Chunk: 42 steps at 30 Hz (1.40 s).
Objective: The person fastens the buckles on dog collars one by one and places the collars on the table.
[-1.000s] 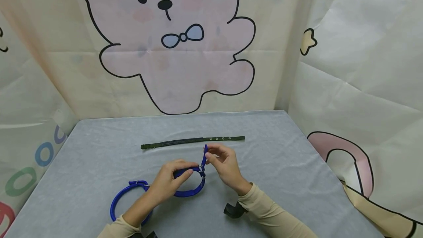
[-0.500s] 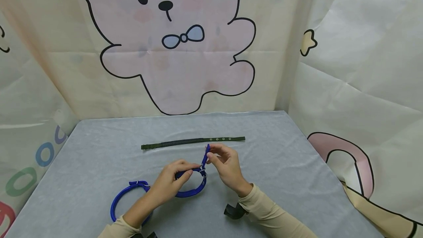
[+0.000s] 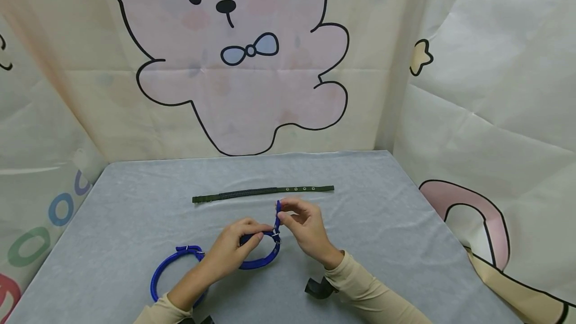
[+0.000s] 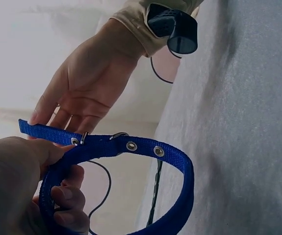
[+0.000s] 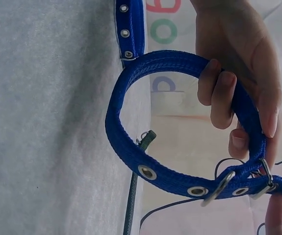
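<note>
A blue webbing pet collar (image 3: 258,264) is looped and held just above the table by both hands. My left hand (image 3: 231,246) grips its padded band beside the buckle (image 5: 264,182), fingers curled round the band in the right wrist view. Between thumb and fingertips, my right hand (image 3: 308,226) pinches the collar's free strap end, which points up and away. In the left wrist view that strap end (image 4: 47,132) runs through the metal buckle, and eyelets (image 4: 159,151) show along the loop. A D-ring (image 5: 219,188) hangs next to the buckle.
A second blue collar (image 3: 157,276), buckled into a ring, lies at the left, partly behind the left forearm. Farther back, a dark green collar (image 3: 252,192) lies straight across the grey tablecloth (image 3: 382,224). Printed cloth walls (image 3: 360,114) stand around the table.
My right hand and the strap end have shifted slightly left and down since half a second ago, after a small move right. The left hand keeps its grip on the collar, nearly still.
</note>
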Tool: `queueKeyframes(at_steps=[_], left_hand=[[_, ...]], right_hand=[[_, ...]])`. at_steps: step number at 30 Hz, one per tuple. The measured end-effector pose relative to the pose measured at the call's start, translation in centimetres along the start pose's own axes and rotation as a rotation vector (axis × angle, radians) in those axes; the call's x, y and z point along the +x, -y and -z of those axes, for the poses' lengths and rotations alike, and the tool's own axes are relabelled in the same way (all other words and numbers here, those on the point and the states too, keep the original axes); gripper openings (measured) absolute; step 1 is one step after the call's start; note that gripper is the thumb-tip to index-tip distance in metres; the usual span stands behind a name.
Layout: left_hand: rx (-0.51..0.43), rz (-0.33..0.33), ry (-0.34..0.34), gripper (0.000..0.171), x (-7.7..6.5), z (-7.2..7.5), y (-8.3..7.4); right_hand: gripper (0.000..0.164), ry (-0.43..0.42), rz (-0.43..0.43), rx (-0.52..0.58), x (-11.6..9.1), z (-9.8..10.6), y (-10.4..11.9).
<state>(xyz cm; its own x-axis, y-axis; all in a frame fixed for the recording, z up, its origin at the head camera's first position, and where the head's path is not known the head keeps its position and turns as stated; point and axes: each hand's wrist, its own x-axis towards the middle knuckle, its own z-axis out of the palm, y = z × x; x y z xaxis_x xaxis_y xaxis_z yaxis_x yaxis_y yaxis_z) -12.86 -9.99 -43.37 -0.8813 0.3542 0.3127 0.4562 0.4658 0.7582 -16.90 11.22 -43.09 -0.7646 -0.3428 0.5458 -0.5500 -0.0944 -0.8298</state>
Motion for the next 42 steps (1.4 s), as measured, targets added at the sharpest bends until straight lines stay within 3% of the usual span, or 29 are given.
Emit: queueKeyframes(at_steps=[9,19,27,31,36,42], left_hand=[[-0.026,0.001,0.008,0.020,0.05,0.05,0.22],[-0.061,0.079,0.033,0.031,0.25,0.23,0.41],[-0.060,0.176,-0.032,0.034,0.35,0.12,0.12],[-0.103,0.226,-0.061,0.032,0.43,0.12,0.05],[-0.157,0.242,-0.081,0.025,0.44,0.05,0.17],[-0.142,0.224,-0.111,0.020,0.44,-0.07,0.40]], right_hand=[[0.021,0.033,-0.024,-0.076,-0.07,0.02,-0.08],[0.026,0.097,-0.027,-0.118,-0.01,-0.07,-0.23],[0.024,0.134,-0.031,-0.159,-0.32,-0.23,-0.79],[0.024,0.128,-0.023,-0.169,-0.31,-0.25,-0.83],[0.025,0.134,-0.032,-0.176,-0.28,-0.24,-0.84],[0.025,0.135,-0.032,-0.179,-0.34,-0.30,-0.97]])
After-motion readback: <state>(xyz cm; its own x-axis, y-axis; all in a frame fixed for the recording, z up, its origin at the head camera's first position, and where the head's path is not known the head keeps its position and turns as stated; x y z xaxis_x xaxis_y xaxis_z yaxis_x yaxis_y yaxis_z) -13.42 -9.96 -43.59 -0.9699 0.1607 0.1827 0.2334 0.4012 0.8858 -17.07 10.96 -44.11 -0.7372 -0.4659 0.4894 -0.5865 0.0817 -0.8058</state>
